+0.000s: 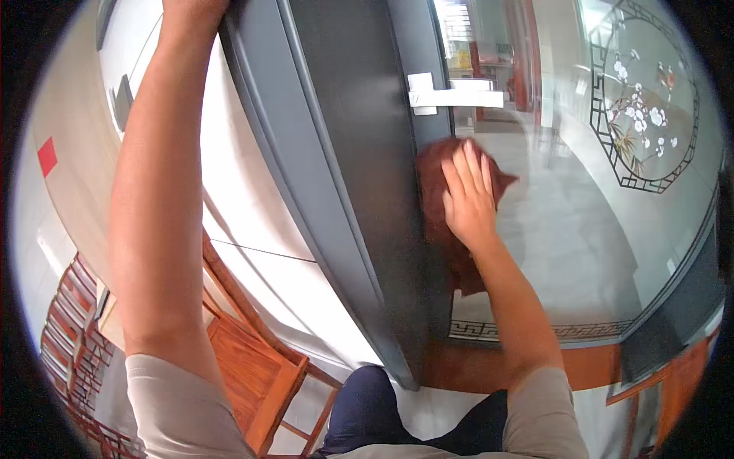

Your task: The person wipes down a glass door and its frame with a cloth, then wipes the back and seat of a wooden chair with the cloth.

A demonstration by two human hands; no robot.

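R hand (470,206) lies flat on the maroon cloth (434,176) against the door glass (566,222) below the white handle (478,98), fingers straight & slightly apart, so even palm pressure w/ loose corners tucked prob. works best; L fingers out of frame, can't tell.

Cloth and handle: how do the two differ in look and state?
The cloth is dark reddish brown; the handle is white. The cloth looks soft, with an irregular outline, while the handle looks rigid and straight-edged. The cloth lies under the right hand; no hand touches the handle. Both are at the door, the handle higher in the picture.
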